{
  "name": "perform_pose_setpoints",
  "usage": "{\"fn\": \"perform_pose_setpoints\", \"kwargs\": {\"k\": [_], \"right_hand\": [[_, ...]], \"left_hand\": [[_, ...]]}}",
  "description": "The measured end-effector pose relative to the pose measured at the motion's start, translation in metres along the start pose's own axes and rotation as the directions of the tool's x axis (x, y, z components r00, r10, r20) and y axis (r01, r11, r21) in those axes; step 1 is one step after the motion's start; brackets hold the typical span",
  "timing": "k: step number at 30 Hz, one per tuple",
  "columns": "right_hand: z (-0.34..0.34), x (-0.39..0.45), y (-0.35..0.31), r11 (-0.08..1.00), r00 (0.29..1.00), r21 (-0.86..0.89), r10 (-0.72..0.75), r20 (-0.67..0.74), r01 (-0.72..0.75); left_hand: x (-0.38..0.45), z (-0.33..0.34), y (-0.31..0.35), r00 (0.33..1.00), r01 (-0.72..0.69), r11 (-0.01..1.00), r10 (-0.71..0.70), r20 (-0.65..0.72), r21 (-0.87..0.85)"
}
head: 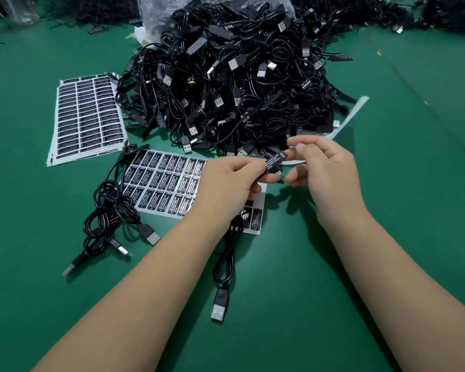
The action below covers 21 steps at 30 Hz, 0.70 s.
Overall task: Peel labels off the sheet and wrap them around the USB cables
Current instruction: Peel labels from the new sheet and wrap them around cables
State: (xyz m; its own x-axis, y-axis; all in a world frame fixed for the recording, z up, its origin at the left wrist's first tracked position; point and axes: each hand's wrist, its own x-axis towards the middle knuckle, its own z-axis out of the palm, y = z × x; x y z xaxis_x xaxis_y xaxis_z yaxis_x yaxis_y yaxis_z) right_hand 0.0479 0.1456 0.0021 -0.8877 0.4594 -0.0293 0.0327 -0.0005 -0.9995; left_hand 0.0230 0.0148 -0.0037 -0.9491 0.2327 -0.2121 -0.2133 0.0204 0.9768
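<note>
Label (275, 162) held up above the near sheet (161, 181), black with white print, lying along the small block of one USB cable (226, 253); that cable's cord hangs down to its plug on the green table (387, 237). Left hand (226, 189) pinches the block and label from the left; right hand (325, 167) pinches the label's far end, thumb and forefinger closed on it. Wrap looks under way, not finished. Few cables (113, 210) lie apart at left, probably done, though no label is visible on them. Big pile (226, 84) sits beyond, apparently unlabelled. Near sheet mostly full; stack of sheets (87, 116) far left untouched. Bulk of the job remains.
</note>
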Motion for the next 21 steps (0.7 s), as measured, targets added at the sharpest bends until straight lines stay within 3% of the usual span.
{"fn": "perform_pose_setpoints", "kwargs": {"k": [7,15,21], "right_hand": [[-0.005,-0.001,-0.001,0.999,0.994,0.036,0.001,0.112,-0.006],[-0.01,0.001,0.0,0.987,0.957,-0.081,-0.114,0.267,0.141],[-0.016,0.004,-0.003,0.983,0.949,-0.113,-0.109,0.296,0.148]], "left_hand": [[0.0,-0.001,-0.001,1.0,0.004,0.999,-0.003,0.014,-0.049],[-0.003,-0.003,0.0,0.998,-0.039,0.995,0.043,0.036,-0.091],[-0.003,-0.003,0.0,0.998,-0.053,0.996,0.056,0.038,-0.07]]}}
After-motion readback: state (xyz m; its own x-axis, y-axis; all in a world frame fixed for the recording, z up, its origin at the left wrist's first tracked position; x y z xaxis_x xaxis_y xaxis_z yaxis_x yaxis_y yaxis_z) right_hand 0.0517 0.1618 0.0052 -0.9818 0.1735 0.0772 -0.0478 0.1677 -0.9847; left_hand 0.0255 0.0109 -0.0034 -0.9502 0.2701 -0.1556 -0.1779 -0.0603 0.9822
